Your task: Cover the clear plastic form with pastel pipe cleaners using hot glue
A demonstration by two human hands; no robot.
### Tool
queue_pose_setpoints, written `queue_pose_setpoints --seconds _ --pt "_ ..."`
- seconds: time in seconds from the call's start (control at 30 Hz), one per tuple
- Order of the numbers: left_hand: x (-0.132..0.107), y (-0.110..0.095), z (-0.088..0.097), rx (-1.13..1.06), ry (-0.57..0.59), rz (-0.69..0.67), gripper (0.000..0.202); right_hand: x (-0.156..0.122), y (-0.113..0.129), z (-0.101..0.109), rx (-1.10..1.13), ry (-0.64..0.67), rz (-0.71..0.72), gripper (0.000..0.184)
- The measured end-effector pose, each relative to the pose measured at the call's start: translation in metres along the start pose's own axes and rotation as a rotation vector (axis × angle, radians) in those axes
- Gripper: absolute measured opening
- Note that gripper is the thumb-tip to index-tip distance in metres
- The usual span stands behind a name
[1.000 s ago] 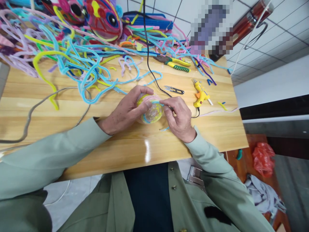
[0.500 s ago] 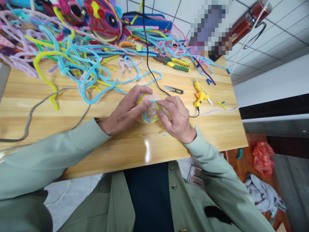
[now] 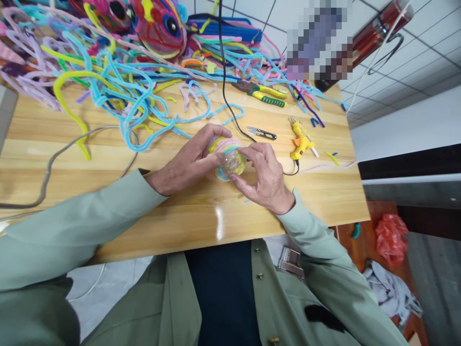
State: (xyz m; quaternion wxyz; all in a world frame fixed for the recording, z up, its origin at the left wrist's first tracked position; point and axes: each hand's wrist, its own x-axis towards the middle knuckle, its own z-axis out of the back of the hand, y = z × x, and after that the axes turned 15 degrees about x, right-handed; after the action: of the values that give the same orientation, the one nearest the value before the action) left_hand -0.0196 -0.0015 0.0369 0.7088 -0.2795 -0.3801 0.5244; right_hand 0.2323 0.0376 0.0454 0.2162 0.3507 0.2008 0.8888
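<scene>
Between my hands is a clear plastic piece, rounded like a bottle end, with yellow, pink and light-blue pipe cleaners wound around it. My left hand wraps its far left side, thumb pressed on the near face. The thumb and fingers of my right hand grip the right rim of it. Just beyond my hands lie small thread snips. A yellow hot glue gun rests to the right of them, its black cord running toward my right hand.
Tangled light-blue pipe cleaners cover the table's back left. Pliers with green-yellow handles lie at the back. Colourful fish-like figures stand behind. A grey cable crosses the left side. A red flask is at back right.
The plastic piece has turned so its clear round end faces more toward my right hand. My right thumb has moved down along its rim. The view has shifted slightly.
</scene>
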Motion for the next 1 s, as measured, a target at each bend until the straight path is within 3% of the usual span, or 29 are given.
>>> queue_pose_setpoints --seconds 0.17,0.4,0.6,1.0 --pt "0.002 -0.005 0.002 0.042 -0.009 -0.018 0.053 0.0 0.0 0.0 -0.01 0.012 0.0 0.05" --pt "0.004 -0.015 0.005 0.022 -0.01 0.002 0.038 -0.003 -0.002 0.0 -0.011 -0.008 0.143 0.052" --pt "0.001 -0.015 0.0 0.021 -0.066 0.015 0.037 -0.006 -0.005 0.003 0.077 -0.054 0.128 0.033" --pt "0.0 -0.007 -0.012 0.054 -0.15 -0.067 0.056 0.005 -0.007 0.0 0.049 -0.213 0.158 0.025"
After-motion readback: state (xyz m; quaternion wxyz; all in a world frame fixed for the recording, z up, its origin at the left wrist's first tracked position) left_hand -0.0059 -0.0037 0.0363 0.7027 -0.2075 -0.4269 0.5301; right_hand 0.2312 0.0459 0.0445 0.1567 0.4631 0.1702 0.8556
